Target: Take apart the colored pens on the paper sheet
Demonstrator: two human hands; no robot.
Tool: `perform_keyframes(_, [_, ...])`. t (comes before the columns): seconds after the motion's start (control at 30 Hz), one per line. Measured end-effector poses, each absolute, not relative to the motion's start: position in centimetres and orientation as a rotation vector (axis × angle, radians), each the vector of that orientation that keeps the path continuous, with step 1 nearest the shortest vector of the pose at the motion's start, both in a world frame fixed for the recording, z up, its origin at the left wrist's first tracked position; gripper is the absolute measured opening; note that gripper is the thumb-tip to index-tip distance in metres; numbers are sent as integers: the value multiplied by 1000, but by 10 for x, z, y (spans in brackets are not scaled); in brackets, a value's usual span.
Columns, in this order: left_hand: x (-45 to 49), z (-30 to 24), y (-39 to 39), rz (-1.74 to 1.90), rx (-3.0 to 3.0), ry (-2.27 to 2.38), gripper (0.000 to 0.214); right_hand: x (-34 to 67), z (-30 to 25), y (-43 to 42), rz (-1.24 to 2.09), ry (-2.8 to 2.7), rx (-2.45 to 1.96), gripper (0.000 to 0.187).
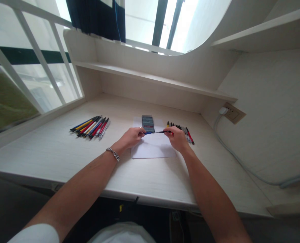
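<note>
Two forearms reach out of white sleeves [36, 234] and across the front edge of the table [51, 158]. The left hand [129, 137] wears a chain bracelet [113, 154] at the wrist and a ring [140, 128] on one finger. Its fingers are curled closed on the blue end of a slim pen [155, 132]. The right hand [175, 139] is pinched just as tightly around the opposite end, where a little red shows, so the pen runs level between the two hands. Both hands sit over a sheet of white paper [152, 148], and a smartphone [148, 124] with a blurred screen lies on its far part, just behind the pen. Just past the right hand, a fanned bunch of pens [182, 132] lies on the table, with black and red among them. A larger fan of blue, red, yellow and white pens [89, 127] lies well left of the paper. Farther right, a white plug [223, 110] sits in a wall socket [231, 113], with its pale cable [237, 162] trailing down. Beyond the table run a white shelf [150, 79] and a white railing [38, 57], with a dark blue curtain [96, 17] above.
</note>
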State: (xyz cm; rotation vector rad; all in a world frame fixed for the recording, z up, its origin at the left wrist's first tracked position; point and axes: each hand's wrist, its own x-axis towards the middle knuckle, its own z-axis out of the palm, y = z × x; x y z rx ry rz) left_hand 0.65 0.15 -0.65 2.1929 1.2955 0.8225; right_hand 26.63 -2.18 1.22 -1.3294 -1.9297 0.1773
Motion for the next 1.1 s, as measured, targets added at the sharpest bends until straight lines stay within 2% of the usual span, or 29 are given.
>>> perform_keyframes(0.63, [14,-3,-3,750,2190,1209,30,246,9,-28,226,-2000,-1164,16])
perform_keyframes(1.1, [14,0,-5,834,2210,1223,22,243,3,-27,399,-1934,-1192,13])
